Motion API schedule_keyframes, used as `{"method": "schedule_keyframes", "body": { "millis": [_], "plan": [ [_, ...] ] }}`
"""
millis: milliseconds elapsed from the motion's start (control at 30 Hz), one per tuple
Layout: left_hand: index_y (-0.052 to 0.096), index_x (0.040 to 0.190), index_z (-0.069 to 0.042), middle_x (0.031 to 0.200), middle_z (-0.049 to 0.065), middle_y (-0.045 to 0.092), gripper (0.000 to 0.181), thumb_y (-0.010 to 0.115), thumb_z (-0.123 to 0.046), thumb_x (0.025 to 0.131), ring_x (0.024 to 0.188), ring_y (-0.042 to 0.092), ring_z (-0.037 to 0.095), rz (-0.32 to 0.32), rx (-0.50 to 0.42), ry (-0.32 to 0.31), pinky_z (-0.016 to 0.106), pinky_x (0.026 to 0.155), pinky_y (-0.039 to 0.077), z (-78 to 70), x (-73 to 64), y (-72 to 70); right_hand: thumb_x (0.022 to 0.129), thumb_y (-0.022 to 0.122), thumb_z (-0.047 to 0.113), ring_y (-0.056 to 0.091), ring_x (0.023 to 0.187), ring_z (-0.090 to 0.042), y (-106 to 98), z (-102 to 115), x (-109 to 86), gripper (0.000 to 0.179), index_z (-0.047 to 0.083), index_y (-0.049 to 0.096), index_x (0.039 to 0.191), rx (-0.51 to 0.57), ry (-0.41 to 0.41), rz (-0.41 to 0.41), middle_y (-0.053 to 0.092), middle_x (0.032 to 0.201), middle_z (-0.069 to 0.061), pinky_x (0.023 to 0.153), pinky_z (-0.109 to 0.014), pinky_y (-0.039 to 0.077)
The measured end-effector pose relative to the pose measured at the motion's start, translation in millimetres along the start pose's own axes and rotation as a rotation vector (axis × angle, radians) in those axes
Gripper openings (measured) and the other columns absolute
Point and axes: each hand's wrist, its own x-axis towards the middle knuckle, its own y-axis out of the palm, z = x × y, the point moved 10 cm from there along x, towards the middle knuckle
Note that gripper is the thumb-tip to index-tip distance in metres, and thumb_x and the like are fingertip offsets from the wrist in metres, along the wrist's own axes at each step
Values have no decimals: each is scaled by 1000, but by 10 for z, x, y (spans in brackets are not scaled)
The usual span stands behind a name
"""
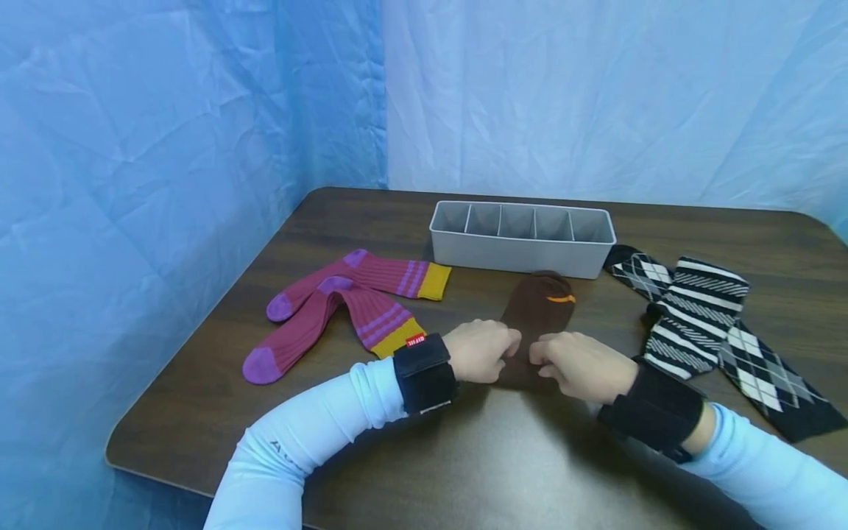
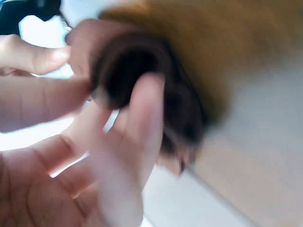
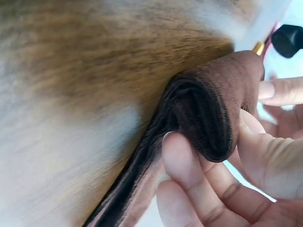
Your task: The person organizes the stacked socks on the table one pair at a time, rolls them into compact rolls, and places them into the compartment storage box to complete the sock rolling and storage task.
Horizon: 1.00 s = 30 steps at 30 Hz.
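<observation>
A dark brown sock [image 1: 539,305] with a small orange stripe lies lengthwise on the table, its near end rolled up. My left hand [image 1: 482,350] grips the left side of that roll, fingers curled. From the other side my right hand [image 1: 583,364] holds the roll. In the right wrist view, the thumb and fingertips close round the layered roll [image 3: 222,85], and a flat length of sock trails off below it. The left wrist view is blurred; there the thumb and fingers sit at the open spiral end of the rolled sock [image 2: 177,99].
A grey box with several compartments [image 1: 523,254] stands behind the brown sock. Maroon socks with purple toes and yellow cuffs [image 1: 371,291] lie to the left. Black-and-white striped socks [image 1: 695,309] and argyle socks [image 1: 775,375] overlap at the right. Blue sheeting [image 1: 596,96] hangs behind the table.
</observation>
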Motion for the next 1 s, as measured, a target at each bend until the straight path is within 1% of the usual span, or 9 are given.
{"method": "schedule_keyframes", "body": {
  "millis": [133,267,333,433,600,700,833,867,1000],
  "plan": [
    [54,87,-12,78,-2,48,14,61,-8,76,67,47,8,-93,104,84,14,53,37,-87,-18,-65,69,66,2,45,61,-5,-65,-1,8,20,12,53,81,7,7,-84,52,72,5,55,-19,41],
    [59,91,-10,80,-2,49,15,59,-8,76,69,47,7,-116,195,183,12,58,38,-211,-63,-41,67,67,0,45,62,-4,-121,122,-40,21,12,53,77,-69,-57,-176,50,73,4,55,-19,42],
    [59,96,-10,84,-2,51,21,61,-13,75,72,48,7,-114,244,189,12,61,40,-234,-89,-24,67,68,3,46,61,-3,-122,179,-70,18,12,56,77,-113,-80,-191,52,73,4,55,-19,43],
    [57,101,-11,90,-1,53,29,64,-19,74,78,50,8,-104,317,161,15,67,44,-228,-110,2,65,70,11,46,61,-3,-106,214,-92,20,9,59,81,-192,-79,-195,53,74,3,55,-20,43],
    [59,100,-13,91,0,57,27,64,-23,75,80,53,9,-137,384,125,17,67,46,-208,-91,17,64,72,21,46,59,-5,-17,165,-59,27,7,61,84,-296,-45,-157,53,72,1,53,-21,42],
    [61,98,-14,89,-1,57,23,62,-23,77,77,53,9,-142,375,119,18,64,45,-202,-77,27,65,72,19,44,59,-5,4,129,-50,22,9,63,82,-292,-28,-134,52,72,2,53,-20,41],
    [60,98,-13,85,-1,59,21,60,-22,79,74,54,9,-84,334,111,19,63,45,-200,-77,53,66,71,16,42,59,-5,-20,129,-54,17,9,66,81,-263,-16,-90,49,72,3,52,-19,39],
    [58,98,-12,83,-2,59,21,60,-21,78,72,54,9,-58,311,110,19,61,45,-202,-77,61,67,71,15,42,58,-5,-25,129,-54,16,9,66,81,-253,-12,-73,50,72,2,52,-20,39],
    [52,101,-10,81,-2,60,24,59,-13,79,66,54,6,56,120,94,16,57,43,-181,-67,104,68,69,9,48,61,-5,-8,119,-61,21,9,60,87,-152,9,3,57,77,1,56,-23,45]
  ]
}}
